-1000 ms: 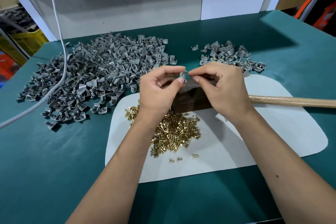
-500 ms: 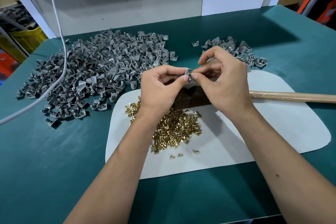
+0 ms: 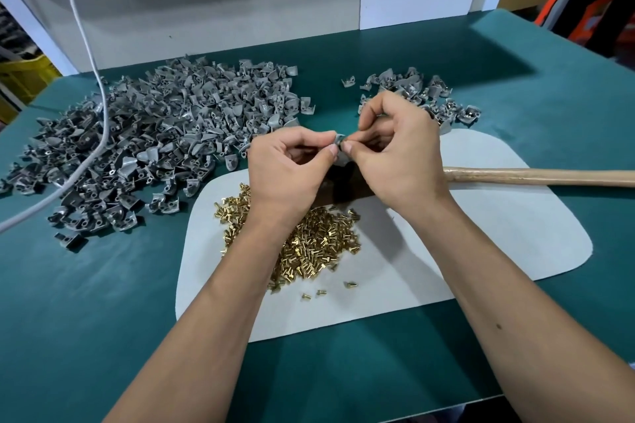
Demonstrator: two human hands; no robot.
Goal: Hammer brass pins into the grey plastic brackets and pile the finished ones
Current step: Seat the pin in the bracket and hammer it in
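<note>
Right hand [image 3: 398,154] index finger now curled down; green felt surface [image 3: 103,285], grey wall behind. Both grips, left hand [image 3: 285,168] too, pinch small grey plastic bracket [image 3: 340,142] between fingertips.

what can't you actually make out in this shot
- Head view: hammer head, hidden behind the right hand; only the wooden handle shows, cut off by the right edge.
- Head view: whether a brass pin sits in the grey bracket; the fingertips of both the left hand and the right cover it.
- Head view: pins in the small pile, too small.
</note>
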